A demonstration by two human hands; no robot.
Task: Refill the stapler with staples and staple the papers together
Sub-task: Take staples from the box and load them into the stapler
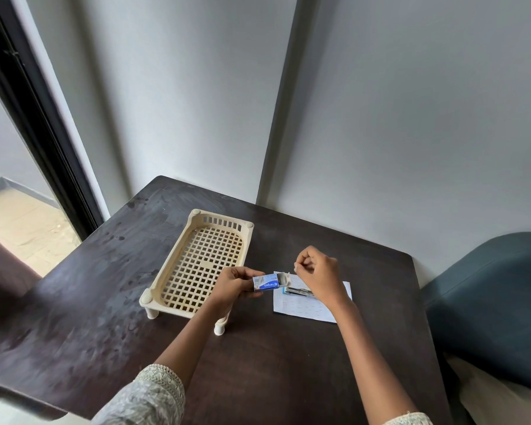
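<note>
The paper (pixel 307 305) lies flat on the dark table (pixel 105 302), and everything else is easiest placed from it. On the paper's far edge rests the stapler (pixel 298 291), partly hidden under the right hand (pixel 319 274); whether it lies open cannot be made out. Just left of the paper, the left hand (pixel 233 285) grips a small blue staple box (pixel 265 283) between thumb and fingers, its open end and white inner tray turned toward the paper. The right hand hovers above the paper's far edge with fingertips pinched close together, as if on a strip of staples just drawn out, though nothing can be made out between them, so what it holds, if anything, cannot be told. Farther left of the paper stands a cream lattice tray (pixel 169 271) on short legs, with nothing in it. As a judgement, the task is in its early part: the box is open and staples are being fetched, but loading the stapler, closing it and pressing it onto the paper all appear left to do.
</note>
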